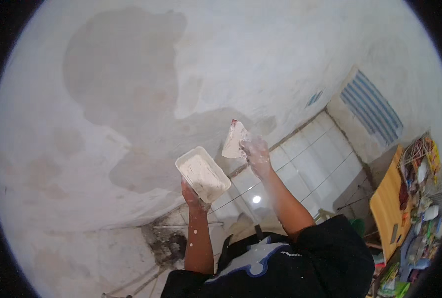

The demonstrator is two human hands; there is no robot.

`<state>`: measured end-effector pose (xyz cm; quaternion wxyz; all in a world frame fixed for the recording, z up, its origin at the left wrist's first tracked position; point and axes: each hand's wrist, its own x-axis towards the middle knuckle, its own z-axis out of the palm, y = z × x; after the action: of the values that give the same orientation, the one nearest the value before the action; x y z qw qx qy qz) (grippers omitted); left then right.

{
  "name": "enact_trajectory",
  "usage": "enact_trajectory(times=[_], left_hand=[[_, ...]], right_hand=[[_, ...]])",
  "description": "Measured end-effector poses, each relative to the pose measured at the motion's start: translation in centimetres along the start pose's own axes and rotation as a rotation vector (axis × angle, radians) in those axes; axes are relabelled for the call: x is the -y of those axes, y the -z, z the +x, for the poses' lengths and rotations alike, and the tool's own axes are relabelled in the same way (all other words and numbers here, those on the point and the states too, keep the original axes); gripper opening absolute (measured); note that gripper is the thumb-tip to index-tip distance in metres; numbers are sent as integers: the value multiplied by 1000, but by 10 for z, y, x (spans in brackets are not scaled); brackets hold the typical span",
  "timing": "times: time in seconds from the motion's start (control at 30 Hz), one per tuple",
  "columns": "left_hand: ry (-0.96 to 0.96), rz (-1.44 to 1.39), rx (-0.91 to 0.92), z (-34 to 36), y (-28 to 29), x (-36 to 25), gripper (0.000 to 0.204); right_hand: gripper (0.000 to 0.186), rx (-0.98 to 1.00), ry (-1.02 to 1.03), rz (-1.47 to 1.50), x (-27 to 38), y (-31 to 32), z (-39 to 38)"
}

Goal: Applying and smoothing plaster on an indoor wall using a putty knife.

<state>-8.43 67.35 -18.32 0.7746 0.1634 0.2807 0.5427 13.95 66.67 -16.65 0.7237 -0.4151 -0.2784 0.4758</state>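
My left hand (191, 196) holds a white rectangular tray (203, 174) of pale, creamy paste from beneath and along its side, in front of the wall. A little right of the tray and higher in the picture, my right hand (254, 151) grips a flat scraper (233, 139) thickly coated with the same pale paste, a reddish bit showing at its tip. My right hand is dusted white. The wall (116, 64) beyond both hands is whitish with large grey, damp-looking patches.
Pale floor tiles (315, 164) run along the wall's foot. To the right are a striped blue-and-white panel (370, 104), a wooden board (387, 208) and cluttered assorted items (424, 233). A pipe (181, 226) and dark grimy corner (166, 243) lie at lower left.
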Motion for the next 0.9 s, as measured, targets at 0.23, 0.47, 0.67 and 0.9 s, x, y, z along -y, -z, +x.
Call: enact_trajectory(times=[0.23, 0.47, 0.67, 0.9], left_hand=[[-35, -58, 162, -15, -62, -26, 61], [-46, -79, 140, -13, -81, -32, 57], [-138, -25, 148, -28, -92, -34, 57], [-115, 60, 147, -47, -108, -34, 63]], right_hand=[[9, -107, 109, -148, 53, -27, -50], [18, -40, 190, -278, 82, -46, -69], [22, -33, 203, -443, 89, -49, -87], [21, 80, 524, -666, 55, -30, -89]])
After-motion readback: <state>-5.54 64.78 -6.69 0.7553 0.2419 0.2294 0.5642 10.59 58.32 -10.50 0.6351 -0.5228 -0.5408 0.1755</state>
